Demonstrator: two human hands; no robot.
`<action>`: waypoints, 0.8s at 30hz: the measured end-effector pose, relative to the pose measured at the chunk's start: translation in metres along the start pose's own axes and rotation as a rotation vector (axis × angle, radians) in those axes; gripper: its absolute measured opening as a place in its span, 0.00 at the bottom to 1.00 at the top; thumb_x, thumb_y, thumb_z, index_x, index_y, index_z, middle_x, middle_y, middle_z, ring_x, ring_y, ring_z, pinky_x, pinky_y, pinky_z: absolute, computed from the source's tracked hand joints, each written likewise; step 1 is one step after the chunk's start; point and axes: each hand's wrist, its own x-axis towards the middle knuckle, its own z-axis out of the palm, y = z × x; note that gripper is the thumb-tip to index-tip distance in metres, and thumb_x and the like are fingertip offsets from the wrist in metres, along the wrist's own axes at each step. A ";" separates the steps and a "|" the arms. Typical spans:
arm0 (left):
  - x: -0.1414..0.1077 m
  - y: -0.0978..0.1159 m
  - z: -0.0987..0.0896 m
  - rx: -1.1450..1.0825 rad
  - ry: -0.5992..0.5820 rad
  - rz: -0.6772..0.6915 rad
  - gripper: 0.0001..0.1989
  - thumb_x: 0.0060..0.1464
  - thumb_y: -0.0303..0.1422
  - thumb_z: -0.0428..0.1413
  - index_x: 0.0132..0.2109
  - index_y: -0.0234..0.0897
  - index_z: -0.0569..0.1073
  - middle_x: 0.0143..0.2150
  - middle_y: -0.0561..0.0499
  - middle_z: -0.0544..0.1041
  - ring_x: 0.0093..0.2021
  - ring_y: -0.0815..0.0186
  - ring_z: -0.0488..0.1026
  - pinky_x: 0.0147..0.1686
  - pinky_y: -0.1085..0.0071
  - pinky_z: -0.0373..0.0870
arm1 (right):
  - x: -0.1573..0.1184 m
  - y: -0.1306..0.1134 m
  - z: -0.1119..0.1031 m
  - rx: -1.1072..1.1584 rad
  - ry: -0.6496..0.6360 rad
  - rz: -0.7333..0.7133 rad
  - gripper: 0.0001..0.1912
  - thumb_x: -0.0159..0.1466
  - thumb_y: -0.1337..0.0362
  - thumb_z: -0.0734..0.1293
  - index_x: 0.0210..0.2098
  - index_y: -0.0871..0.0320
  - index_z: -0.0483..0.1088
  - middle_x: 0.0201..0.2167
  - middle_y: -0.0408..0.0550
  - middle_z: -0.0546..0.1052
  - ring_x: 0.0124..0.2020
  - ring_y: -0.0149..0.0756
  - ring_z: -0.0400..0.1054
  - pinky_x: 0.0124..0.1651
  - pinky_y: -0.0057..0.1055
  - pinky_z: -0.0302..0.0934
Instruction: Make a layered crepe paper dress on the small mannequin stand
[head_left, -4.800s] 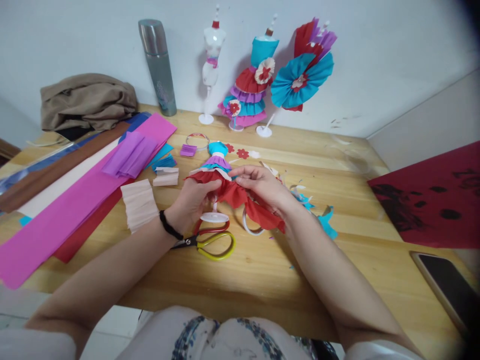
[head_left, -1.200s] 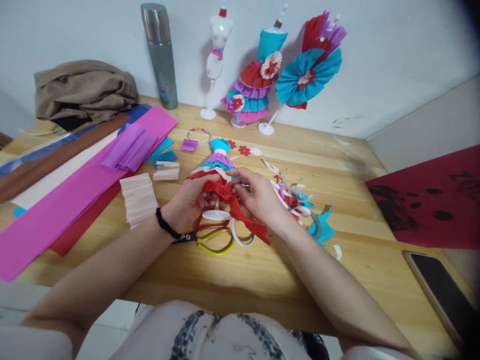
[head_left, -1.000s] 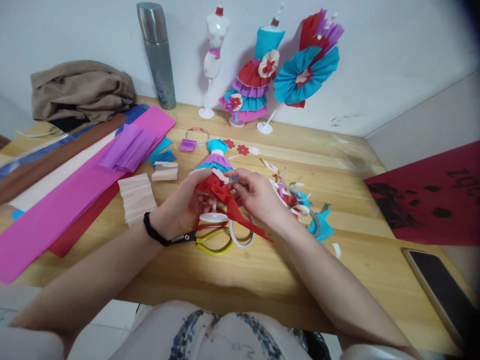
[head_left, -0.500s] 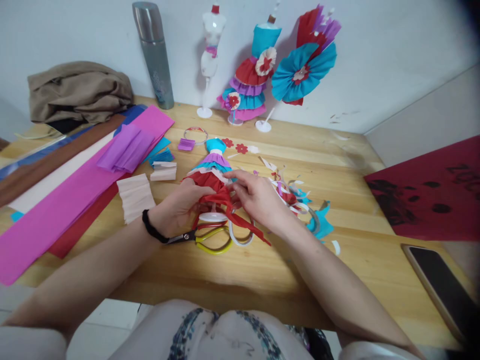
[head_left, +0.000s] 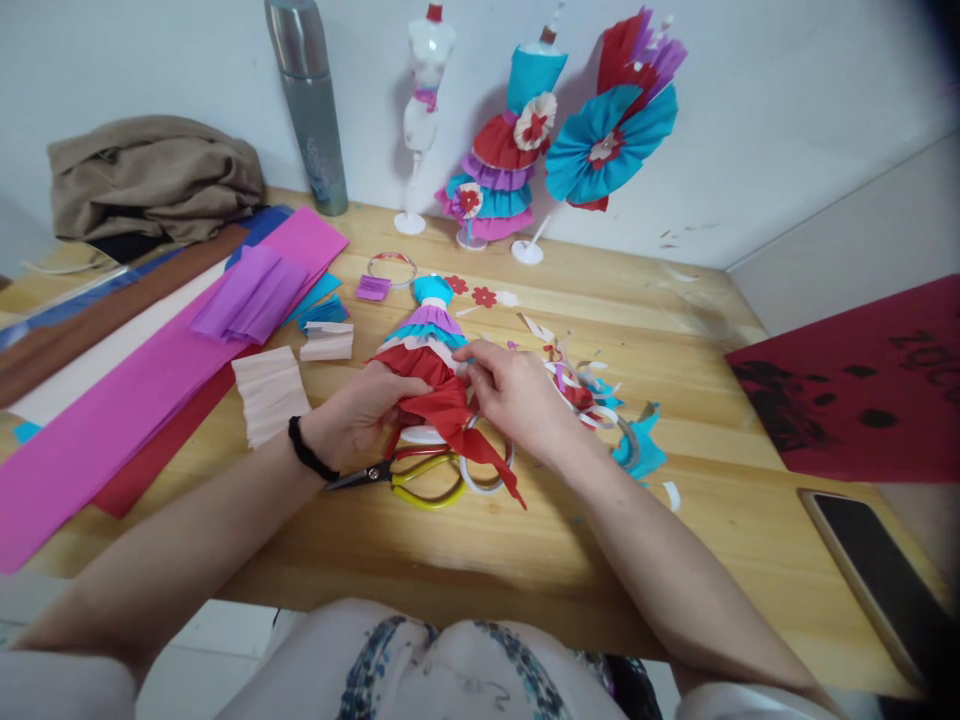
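A small mannequin in a layered paper dress (head_left: pixel 429 327) stands on a white base near the middle of the table. Its lowest layer is red crepe paper (head_left: pixel 442 405), whose loose end hangs down to the right over a tape roll (head_left: pixel 486 478). My left hand (head_left: pixel 364 410) pinches the red paper at the left side, thumb on top. At the right side, my right hand (head_left: pixel 514 390) has its fingers pressed together at the skirt's white and red edge. Just below the base lie yellow-handled scissors (head_left: pixel 427 490).
Crepe paper sheets (head_left: pixel 172 370), a cloth (head_left: pixel 154 175) and a bottle (head_left: pixel 311 120) are on the left. Three mannequins stand behind, one in a tiered dress (head_left: pixel 499 180). Paper scraps (head_left: pixel 600 395) and a phone (head_left: pixel 870 575) lie on the right.
The red paper between my hands has spread out more, and its loose end has shifted slightly left and down. My right hand has moved very little.
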 end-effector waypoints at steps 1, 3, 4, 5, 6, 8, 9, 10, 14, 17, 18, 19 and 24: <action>0.001 -0.001 -0.001 0.002 -0.005 -0.004 0.07 0.38 0.22 0.62 0.28 0.31 0.72 0.27 0.51 0.73 0.25 0.71 0.69 0.25 0.75 0.66 | 0.000 0.000 0.000 -0.029 0.008 -0.006 0.17 0.64 0.71 0.58 0.46 0.59 0.75 0.30 0.51 0.80 0.31 0.41 0.74 0.37 0.33 0.61; 0.002 -0.003 -0.002 -0.009 -0.002 0.000 0.08 0.38 0.22 0.63 0.28 0.31 0.72 0.28 0.50 0.73 0.26 0.70 0.70 0.26 0.74 0.67 | 0.000 0.000 0.000 -0.077 0.008 -0.003 0.16 0.64 0.70 0.58 0.44 0.59 0.75 0.31 0.51 0.81 0.31 0.41 0.73 0.35 0.32 0.59; 0.003 -0.004 -0.002 -0.023 0.003 0.006 0.08 0.38 0.21 0.62 0.29 0.31 0.72 0.28 0.50 0.74 0.26 0.70 0.71 0.27 0.74 0.67 | 0.000 -0.001 0.000 -0.101 0.002 0.005 0.15 0.65 0.70 0.58 0.44 0.58 0.75 0.31 0.51 0.81 0.31 0.41 0.73 0.34 0.32 0.58; 0.003 -0.005 -0.003 -0.041 0.006 0.011 0.08 0.38 0.21 0.62 0.29 0.31 0.72 0.29 0.50 0.74 0.27 0.69 0.71 0.28 0.74 0.68 | 0.000 -0.001 0.000 -0.126 -0.008 0.015 0.15 0.65 0.69 0.58 0.43 0.58 0.75 0.31 0.52 0.81 0.31 0.42 0.73 0.34 0.32 0.57; 0.004 -0.006 -0.003 -0.058 0.006 0.013 0.08 0.38 0.20 0.62 0.28 0.32 0.72 0.28 0.50 0.74 0.27 0.69 0.71 0.28 0.74 0.68 | 0.000 -0.001 0.000 -0.150 -0.017 0.024 0.14 0.65 0.69 0.58 0.43 0.58 0.75 0.32 0.52 0.81 0.31 0.42 0.73 0.34 0.32 0.57; 0.004 -0.007 -0.004 -0.083 0.010 0.008 0.09 0.39 0.19 0.62 0.26 0.33 0.71 0.26 0.51 0.74 0.26 0.70 0.70 0.26 0.75 0.67 | 0.001 0.000 -0.001 -0.185 -0.031 0.029 0.12 0.65 0.67 0.59 0.42 0.58 0.74 0.32 0.52 0.81 0.31 0.42 0.73 0.33 0.32 0.55; 0.004 -0.007 -0.005 -0.086 0.013 0.004 0.09 0.39 0.19 0.62 0.25 0.33 0.71 0.26 0.51 0.73 0.25 0.70 0.70 0.26 0.75 0.66 | 0.001 0.000 -0.001 -0.194 -0.035 0.024 0.12 0.66 0.67 0.60 0.42 0.57 0.74 0.32 0.52 0.81 0.31 0.42 0.73 0.33 0.32 0.55; 0.004 -0.007 -0.005 -0.087 0.019 0.002 0.09 0.39 0.18 0.62 0.25 0.33 0.71 0.26 0.51 0.74 0.25 0.70 0.69 0.25 0.75 0.66 | 0.001 0.001 -0.001 -0.199 -0.035 0.016 0.12 0.66 0.67 0.60 0.42 0.57 0.74 0.32 0.52 0.81 0.31 0.42 0.73 0.33 0.31 0.54; 0.003 -0.005 -0.005 -0.095 0.053 -0.014 0.07 0.38 0.18 0.62 0.27 0.32 0.74 0.27 0.50 0.76 0.25 0.70 0.70 0.25 0.76 0.66 | 0.002 0.005 -0.001 -0.208 -0.030 -0.007 0.12 0.67 0.67 0.58 0.41 0.57 0.74 0.33 0.51 0.81 0.33 0.42 0.73 0.34 0.31 0.54; 0.002 -0.004 -0.007 -0.105 0.063 -0.058 0.07 0.39 0.18 0.61 0.27 0.32 0.75 0.26 0.50 0.76 0.24 0.71 0.70 0.25 0.76 0.66 | 0.002 0.012 0.000 -0.212 -0.013 -0.031 0.12 0.67 0.67 0.58 0.40 0.57 0.74 0.33 0.51 0.81 0.34 0.42 0.73 0.34 0.31 0.53; 0.002 -0.004 -0.007 -0.099 0.069 -0.069 0.07 0.39 0.18 0.61 0.26 0.32 0.74 0.26 0.50 0.76 0.24 0.71 0.70 0.24 0.76 0.66 | 0.002 0.014 0.000 -0.201 -0.005 -0.044 0.12 0.67 0.67 0.58 0.40 0.57 0.74 0.34 0.51 0.81 0.35 0.42 0.73 0.34 0.31 0.53; 0.002 -0.004 -0.008 -0.089 0.078 -0.077 0.07 0.40 0.18 0.61 0.25 0.33 0.74 0.26 0.50 0.76 0.24 0.71 0.69 0.24 0.76 0.65 | 0.002 0.016 -0.001 -0.181 0.002 -0.054 0.11 0.66 0.67 0.59 0.40 0.57 0.73 0.34 0.51 0.81 0.35 0.42 0.73 0.34 0.31 0.54; 0.001 -0.005 -0.009 -0.111 0.079 -0.089 0.07 0.41 0.18 0.60 0.25 0.33 0.73 0.25 0.51 0.75 0.24 0.72 0.70 0.24 0.77 0.66 | 0.000 0.019 -0.006 -0.108 -0.002 -0.037 0.07 0.60 0.67 0.67 0.39 0.57 0.72 0.34 0.47 0.80 0.33 0.38 0.71 0.32 0.30 0.52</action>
